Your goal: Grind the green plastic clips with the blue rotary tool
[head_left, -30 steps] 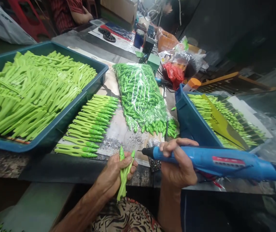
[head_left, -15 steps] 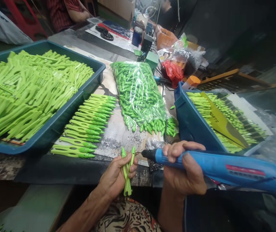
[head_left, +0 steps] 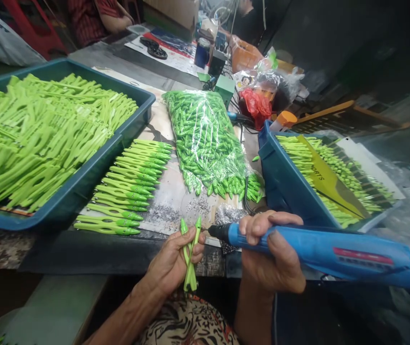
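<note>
My left hand (head_left: 174,256) is closed around a light green plastic piece (head_left: 189,275) whose two arms cross and end in darker green pointed tips. In my right hand (head_left: 271,251) lies a blue electric screwdriver (head_left: 316,247), held level. Its black nose points left, and the thin bit meets the piece just below the right tip; the exact contact is too small to make out. Left of my hands, a row of similar green pieces with dark tips (head_left: 129,187) lies on the table. Tiny metal screws (head_left: 198,206) are scattered beyond my left hand.
A blue tray (head_left: 147,108) heaped with light green parts stands at left. A clear bag of green tips (head_left: 206,139) lies in the middle, some spilling out. The blue bin (head_left: 287,184) at right holds more parts. Across the table sits a person in a red sleeve (head_left: 86,21).
The screwdriver and my right hand have shifted very slightly left, toward the held piece. My left hand keeps its grip; the whole view has moved a little.
</note>
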{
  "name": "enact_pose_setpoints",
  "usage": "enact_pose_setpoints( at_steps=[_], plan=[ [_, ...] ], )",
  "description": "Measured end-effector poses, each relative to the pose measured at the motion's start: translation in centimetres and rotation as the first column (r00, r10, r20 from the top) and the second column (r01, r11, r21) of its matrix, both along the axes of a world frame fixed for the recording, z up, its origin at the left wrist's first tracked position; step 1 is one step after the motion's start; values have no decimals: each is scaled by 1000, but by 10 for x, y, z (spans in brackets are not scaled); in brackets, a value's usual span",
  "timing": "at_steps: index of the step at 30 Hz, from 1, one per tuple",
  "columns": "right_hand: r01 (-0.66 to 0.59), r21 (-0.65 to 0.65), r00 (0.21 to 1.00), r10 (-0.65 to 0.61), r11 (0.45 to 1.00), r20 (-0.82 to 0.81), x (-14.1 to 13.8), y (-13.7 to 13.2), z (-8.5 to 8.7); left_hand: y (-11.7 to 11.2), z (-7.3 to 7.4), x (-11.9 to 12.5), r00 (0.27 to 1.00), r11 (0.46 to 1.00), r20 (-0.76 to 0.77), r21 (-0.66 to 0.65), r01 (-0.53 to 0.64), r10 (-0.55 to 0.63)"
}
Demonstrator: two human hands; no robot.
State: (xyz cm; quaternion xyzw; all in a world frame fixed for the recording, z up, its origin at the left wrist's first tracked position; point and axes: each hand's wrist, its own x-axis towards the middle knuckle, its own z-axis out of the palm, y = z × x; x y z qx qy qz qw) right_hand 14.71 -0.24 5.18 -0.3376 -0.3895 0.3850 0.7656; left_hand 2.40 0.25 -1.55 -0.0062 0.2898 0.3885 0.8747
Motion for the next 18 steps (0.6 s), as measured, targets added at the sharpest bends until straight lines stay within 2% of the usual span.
enact_pose_setpoints(
  at_steps=[10,18],
  plan=[
    [-6,48,1000,6,999,-3,1,4,-1,2,-3,0,1000,1000,15,0,7,-7],
    [-1,37,1000,1,999,-11,1,3,-1,0,-8,-3,998,1000,57,10,11,-11]
  ],
)
